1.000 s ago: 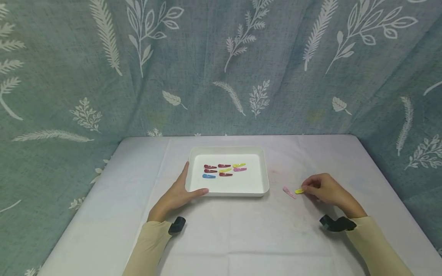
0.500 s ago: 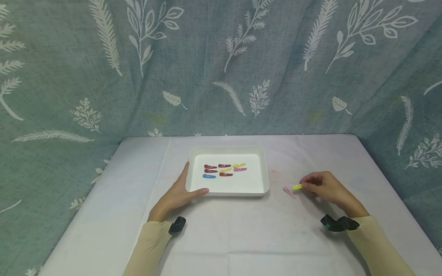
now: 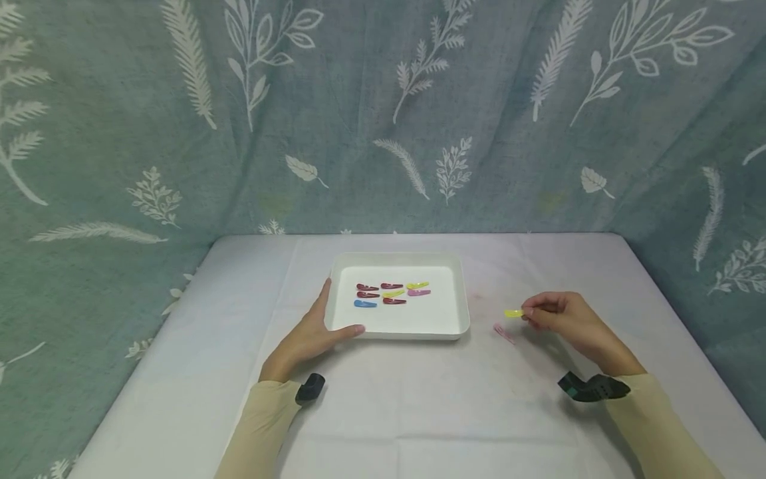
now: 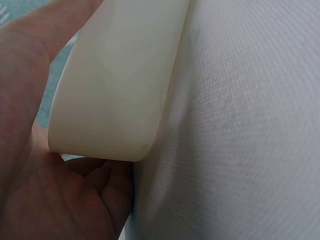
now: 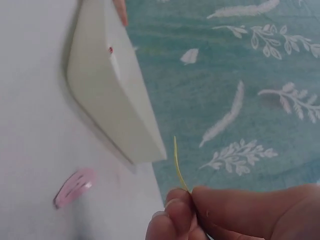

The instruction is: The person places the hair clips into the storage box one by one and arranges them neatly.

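In the head view, my left hand (image 3: 308,336) holds the front left corner of a white tray (image 3: 433,318). Its thumb lies over the front rim and its fingers along the left side; the left wrist view shows other fingers bent against the tray wall (image 4: 110,100). Thumb and fingertips of my right hand (image 3: 577,326) pinch a yellow snap hair clip (image 3: 512,313) above the table, seen edge-on as a thin yellow clip (image 5: 177,162) in the right wrist view. Below it a pink hair clip (image 3: 504,333) lies on the cloth, right of the tray.
Inside the tray lie several hair clips in loose rows: dark red clips (image 3: 394,301), yellow clips (image 3: 417,285), a pink clip (image 3: 419,293) and a blue clip (image 3: 365,303). A white cloth (image 3: 419,406) covers the table. Behind hangs a leaf-patterned blue-green curtain (image 3: 347,179).
My right hand has lifted the yellow hair clip off the table, upward and slightly away from the pink one. The left hand stays on the tray. The head view has shifted slightly.
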### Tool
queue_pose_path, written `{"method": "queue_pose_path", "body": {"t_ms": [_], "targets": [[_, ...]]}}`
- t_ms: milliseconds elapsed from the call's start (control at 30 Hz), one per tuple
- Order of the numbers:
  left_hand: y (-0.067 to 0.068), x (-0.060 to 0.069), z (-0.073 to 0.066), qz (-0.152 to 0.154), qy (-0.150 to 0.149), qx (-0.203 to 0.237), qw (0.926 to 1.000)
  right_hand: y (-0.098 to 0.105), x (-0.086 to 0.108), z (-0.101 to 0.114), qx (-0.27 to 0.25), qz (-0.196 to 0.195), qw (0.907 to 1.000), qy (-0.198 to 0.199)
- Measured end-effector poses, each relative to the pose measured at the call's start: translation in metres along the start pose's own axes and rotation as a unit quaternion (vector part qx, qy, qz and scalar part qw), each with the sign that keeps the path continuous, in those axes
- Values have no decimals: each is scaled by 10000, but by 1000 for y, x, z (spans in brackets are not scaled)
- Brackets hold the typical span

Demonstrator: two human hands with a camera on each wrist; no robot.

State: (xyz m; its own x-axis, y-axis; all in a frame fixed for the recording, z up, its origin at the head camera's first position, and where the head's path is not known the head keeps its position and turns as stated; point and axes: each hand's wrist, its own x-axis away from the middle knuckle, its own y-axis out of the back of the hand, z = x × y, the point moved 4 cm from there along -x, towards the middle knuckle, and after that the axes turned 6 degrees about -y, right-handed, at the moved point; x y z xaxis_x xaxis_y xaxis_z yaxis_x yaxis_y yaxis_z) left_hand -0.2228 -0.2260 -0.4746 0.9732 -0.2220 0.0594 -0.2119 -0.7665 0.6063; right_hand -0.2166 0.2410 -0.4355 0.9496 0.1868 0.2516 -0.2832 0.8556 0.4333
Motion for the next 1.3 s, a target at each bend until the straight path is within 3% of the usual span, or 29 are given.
{"method": "queue_pose_path", "body": {"t_ms": [767,1300], "targets": [[0,1,-3,-34,-166,121,9998,-19,-16,49,-558,359,9978,13],[1,1,-2,-36,-158,89,9998,-35,-40,66,-675,573,9961,15]]}}
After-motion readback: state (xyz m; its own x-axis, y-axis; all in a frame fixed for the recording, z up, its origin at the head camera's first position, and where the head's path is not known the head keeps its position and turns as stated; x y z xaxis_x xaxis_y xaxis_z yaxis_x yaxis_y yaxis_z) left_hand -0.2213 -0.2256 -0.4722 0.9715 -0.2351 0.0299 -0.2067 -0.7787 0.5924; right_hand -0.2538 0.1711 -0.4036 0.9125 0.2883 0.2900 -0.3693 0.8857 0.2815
